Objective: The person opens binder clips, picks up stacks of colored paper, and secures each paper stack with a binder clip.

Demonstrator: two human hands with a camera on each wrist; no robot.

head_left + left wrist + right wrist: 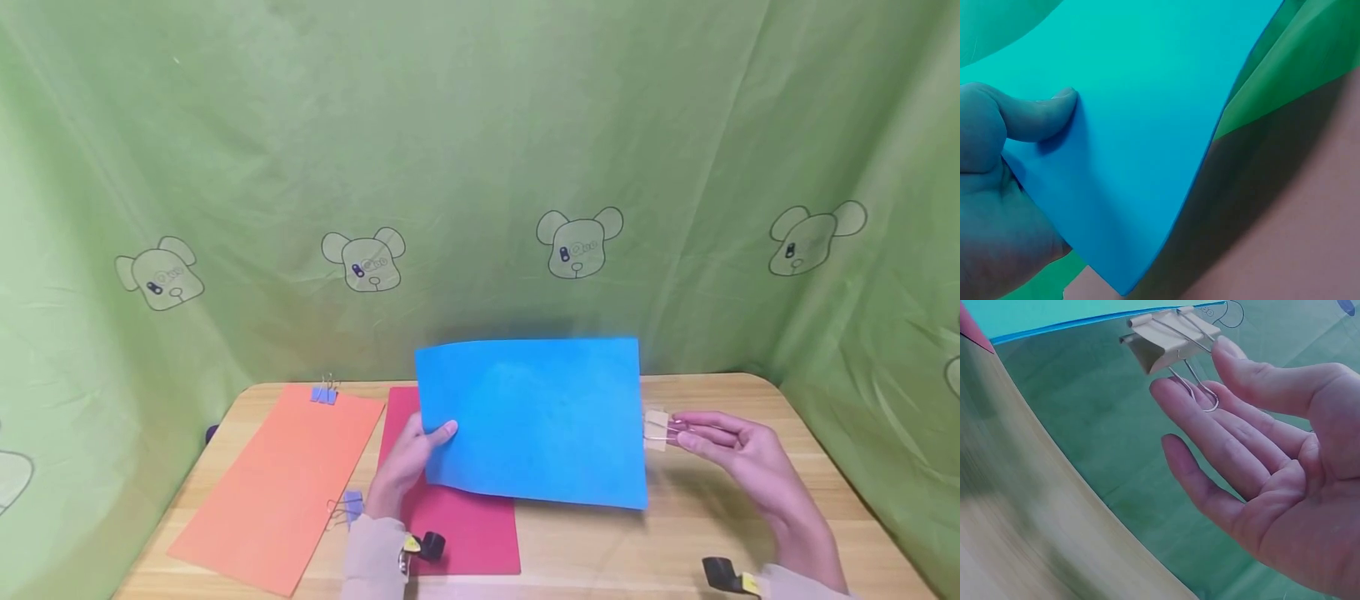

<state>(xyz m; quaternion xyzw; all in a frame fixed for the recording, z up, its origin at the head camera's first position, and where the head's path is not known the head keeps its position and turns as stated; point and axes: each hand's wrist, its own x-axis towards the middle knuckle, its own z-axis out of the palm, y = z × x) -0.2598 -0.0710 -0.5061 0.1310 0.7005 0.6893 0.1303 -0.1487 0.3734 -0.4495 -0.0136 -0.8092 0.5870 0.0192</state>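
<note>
Green fabric backdrop (480, 125), printed with outlined bear heads, far side. Pale wood-grain table (592, 550), near. Orange rectangular sheet (281, 483), flat, left. Red rectangular sheet (480, 542), centre, partly covered. Blue rectangular sheet (532, 417), raised over the red sheet's far part. Left hand (408, 454): thumb on front, pinching the blue sheet's left edge. Right hand (750, 458): thumb and fingertips slightly apart, pinching 1 cream metal binder clip (657, 430) at the blue sheet's right edge; bite cannot be told. Violet-blue metal binder clips, 2: far clip (324, 396), orange sheet's far edge; near clip (353, 507), beside its right edge.
</note>
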